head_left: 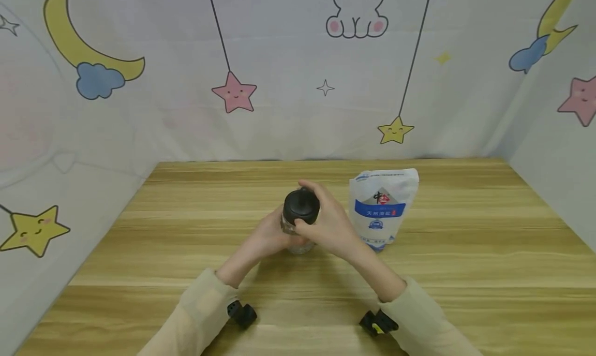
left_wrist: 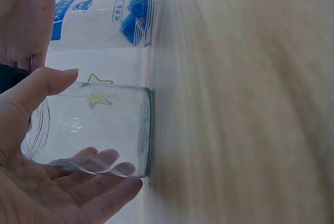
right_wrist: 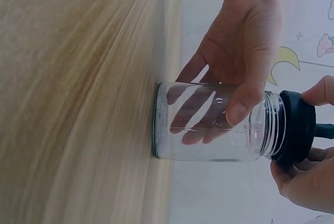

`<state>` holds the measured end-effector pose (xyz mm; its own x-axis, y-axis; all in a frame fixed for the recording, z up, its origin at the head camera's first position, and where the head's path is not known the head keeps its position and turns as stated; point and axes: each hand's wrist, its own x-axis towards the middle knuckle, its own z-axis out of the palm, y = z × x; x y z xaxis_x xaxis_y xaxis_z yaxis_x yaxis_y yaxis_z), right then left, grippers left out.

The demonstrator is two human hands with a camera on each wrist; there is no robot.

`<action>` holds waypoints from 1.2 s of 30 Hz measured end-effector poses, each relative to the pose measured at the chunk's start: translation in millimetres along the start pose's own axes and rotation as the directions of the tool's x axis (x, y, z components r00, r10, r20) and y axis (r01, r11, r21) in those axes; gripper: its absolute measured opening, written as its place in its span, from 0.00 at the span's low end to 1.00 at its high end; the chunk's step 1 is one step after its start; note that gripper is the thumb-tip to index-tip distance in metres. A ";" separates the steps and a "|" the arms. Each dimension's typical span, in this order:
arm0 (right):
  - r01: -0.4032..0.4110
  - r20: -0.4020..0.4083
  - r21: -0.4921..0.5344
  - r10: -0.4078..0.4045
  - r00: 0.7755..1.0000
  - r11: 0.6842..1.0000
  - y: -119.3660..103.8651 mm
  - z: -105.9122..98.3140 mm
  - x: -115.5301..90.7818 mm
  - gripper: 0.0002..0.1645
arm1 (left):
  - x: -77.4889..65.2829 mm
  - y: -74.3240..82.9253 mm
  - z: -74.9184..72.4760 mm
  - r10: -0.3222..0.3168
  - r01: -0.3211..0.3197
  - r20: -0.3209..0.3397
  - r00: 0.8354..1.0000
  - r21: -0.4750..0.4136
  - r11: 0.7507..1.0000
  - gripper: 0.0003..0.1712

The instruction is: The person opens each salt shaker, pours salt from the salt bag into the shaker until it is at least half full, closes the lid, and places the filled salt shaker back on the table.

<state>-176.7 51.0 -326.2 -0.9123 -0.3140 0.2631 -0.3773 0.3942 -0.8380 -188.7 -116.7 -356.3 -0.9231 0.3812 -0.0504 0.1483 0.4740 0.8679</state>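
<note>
A clear glass jar (right_wrist: 219, 148) with no visible contents stands upright on the table. My left hand (head_left: 272, 234) holds it from the left, thumb on one side and fingers around the other, seen through the glass. A black lid (head_left: 301, 205) with a small dark raised piece on top sits at the jar's mouth; glass threads show below it in the right wrist view. My right hand (head_left: 328, 226) grips this lid by its edge, thumb at the near side and fingers at the far side.
A white and blue salt pouch (head_left: 382, 206) stands upright on the wooden table (head_left: 186, 201), right of the jar and close to my right hand. Behind the table hangs a white cloth (head_left: 288, 128) printed with stars and moons. Each sleeve carries a small black device.
</note>
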 end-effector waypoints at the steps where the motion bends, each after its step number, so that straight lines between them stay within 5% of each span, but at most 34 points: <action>1: 0.006 -0.002 -0.005 -0.006 1.000 1.000 -0.7 -0.9 -0.8 0.43 | -0.2 -0.1 -0.1 0.004 -0.004 0.003 1.000 -0.004 1.000 0.49; 17: 0.048 0.003 -0.108 -0.048 0.999 0.993 -10.7 -15.7 -14.3 0.44 | 2.7 -3.7 0.3 0.013 -0.013 -0.006 1.000 0.050 0.999 0.43; 27: 0.088 0.011 -0.219 -0.088 0.996 0.972 -10.5 -25.1 -25.6 0.43 | 1.1 -2.6 2.3 -0.079 0.082 -0.076 0.994 0.036 0.996 0.43; 36: 0.141 0.038 -0.245 -0.135 0.990 0.959 -9.5 -31.0 -34.7 0.41 | -0.6 -0.4 2.4 -0.063 0.064 -0.066 0.996 0.012 0.998 0.42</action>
<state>-146.4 85.0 -312.6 -0.8460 -0.3972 0.3556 -0.5293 0.5454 -0.6500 -187.3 -115.2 -357.8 -0.9520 0.2974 -0.0728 0.0928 0.5068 0.8570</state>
